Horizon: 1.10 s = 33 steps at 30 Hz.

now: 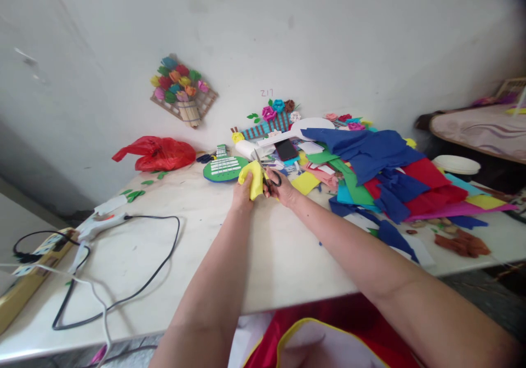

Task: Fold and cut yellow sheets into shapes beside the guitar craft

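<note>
A: Your left hand (245, 188) has the yellow paper (257, 177), its fingers closed round the lower part with the thumb on the near side. The paper is curled over at the top, held up above the worktop (164, 269).

B: And your right hand (284, 187) has its fingers bent round the handles of the scissors (278, 179), closed on them. The blades point up and away from you, right beside the paper. How far apart they stand, I can't tell.

A: What would worry you there?

B: Your left fingers are close to those blades. If the paper slipped or buckled as you squeezed, the edge could stray or nip you. A curled sheet may also hide a second layer, so you could cut through both.

A: The green guitar (225, 171) sits just beyond your left hand, and the phone (286, 150) lies beyond your right. A wide swing might knock either.

B: Mind the black cord (143, 288) looping on your left too. Catch it with your forearm and you could drag the glue gun (101, 224). Whether that is hot, I can't say.
</note>
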### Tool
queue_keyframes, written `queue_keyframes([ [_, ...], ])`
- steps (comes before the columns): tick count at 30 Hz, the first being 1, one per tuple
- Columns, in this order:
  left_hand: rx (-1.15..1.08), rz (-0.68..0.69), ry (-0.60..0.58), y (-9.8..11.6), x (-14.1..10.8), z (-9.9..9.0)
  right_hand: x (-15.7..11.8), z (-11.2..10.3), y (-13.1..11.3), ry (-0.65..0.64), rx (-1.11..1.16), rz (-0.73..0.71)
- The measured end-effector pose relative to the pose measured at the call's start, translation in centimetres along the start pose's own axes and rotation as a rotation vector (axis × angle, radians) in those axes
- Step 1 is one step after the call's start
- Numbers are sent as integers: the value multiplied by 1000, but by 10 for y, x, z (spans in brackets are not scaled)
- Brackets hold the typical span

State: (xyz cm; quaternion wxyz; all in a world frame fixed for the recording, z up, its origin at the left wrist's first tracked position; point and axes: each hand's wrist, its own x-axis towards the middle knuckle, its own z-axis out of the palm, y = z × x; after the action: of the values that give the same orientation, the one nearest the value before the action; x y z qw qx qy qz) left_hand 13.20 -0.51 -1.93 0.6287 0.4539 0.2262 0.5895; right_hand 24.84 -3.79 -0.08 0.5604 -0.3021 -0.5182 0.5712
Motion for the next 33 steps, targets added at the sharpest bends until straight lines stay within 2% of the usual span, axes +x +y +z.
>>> queue_keyframes([
  [10,21,-22,-17,0,0,-1,0,1,-2,57,3,7],
  [20,-25,-18,158,1,2,-1,2,0,2,98,-10,11],
  [24,21,-28,104,3,-1,3,0,0,0,58,-2,27],
  [33,13,-23,-4,-1,0,-1,1,-1,0,56,39,-22],
])
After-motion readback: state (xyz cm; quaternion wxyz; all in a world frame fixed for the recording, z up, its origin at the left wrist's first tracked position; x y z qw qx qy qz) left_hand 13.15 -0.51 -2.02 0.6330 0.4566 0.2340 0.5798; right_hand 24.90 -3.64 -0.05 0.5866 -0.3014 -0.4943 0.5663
